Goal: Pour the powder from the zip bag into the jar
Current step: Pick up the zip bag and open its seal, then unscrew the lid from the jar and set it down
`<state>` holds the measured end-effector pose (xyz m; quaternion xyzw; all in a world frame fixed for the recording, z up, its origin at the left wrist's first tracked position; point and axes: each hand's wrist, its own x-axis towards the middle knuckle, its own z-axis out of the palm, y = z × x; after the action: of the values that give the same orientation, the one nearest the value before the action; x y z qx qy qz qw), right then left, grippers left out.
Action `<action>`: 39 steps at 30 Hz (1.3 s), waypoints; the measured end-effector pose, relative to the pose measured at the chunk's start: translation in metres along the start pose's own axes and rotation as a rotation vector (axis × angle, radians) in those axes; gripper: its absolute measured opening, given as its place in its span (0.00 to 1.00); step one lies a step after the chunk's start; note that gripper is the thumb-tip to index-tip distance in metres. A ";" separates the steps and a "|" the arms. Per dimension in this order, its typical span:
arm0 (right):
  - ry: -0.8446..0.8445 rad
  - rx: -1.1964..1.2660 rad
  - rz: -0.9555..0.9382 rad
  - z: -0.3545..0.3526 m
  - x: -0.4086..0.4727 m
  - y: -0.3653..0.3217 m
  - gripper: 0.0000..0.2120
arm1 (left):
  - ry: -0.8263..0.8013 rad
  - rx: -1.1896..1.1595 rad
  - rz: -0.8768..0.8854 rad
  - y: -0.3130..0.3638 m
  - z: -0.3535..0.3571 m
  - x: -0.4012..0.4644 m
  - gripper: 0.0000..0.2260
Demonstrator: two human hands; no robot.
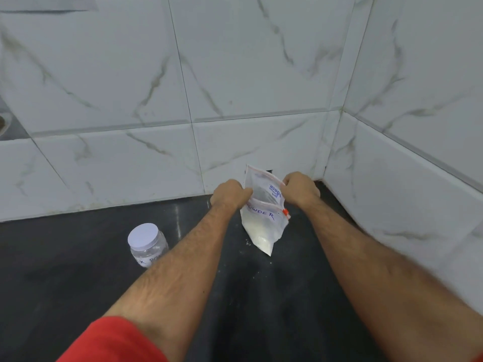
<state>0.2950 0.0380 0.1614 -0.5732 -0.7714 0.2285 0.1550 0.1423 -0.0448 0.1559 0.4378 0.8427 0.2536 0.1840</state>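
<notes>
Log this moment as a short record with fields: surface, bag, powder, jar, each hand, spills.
surface: dark countertop in a corner of marble-look wall tiles
bag: clear zip bag, held upright, mouth pulled apart, orange slider at its right end
powder: white, settled in the bag's lower corner
jar: clear jar, white lid on, standing left of the bag, untouched
left hand: grips the bag's left top edge
right hand: grips the right top edge
spills: a few white specks beside the bag

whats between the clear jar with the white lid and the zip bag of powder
In the head view, the left forearm crosses between the clear white-lidded jar and the clear zip bag of white powder; otherwise only dark countertop.
</notes>
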 end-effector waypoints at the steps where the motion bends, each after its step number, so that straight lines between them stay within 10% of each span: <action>1: -0.007 0.012 -0.006 0.004 0.001 0.003 0.04 | 0.011 -0.018 -0.004 -0.003 0.006 0.000 0.10; 12: -0.039 0.123 -0.079 -0.006 0.016 0.007 0.26 | 0.160 -0.076 -0.029 -0.009 0.019 0.002 0.24; 26: 0.289 0.237 -0.445 0.002 -0.016 -0.060 0.20 | 0.292 -0.351 0.009 -0.048 -0.005 -0.018 0.14; 39: -0.262 0.398 -0.305 0.159 -0.081 -0.143 0.20 | 0.436 -0.348 -0.133 -0.230 -0.105 -0.072 0.07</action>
<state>0.1224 -0.1017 0.1041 -0.3745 -0.8020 0.4219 0.1962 -0.0229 -0.2449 0.1111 0.2784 0.8331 0.4700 0.0871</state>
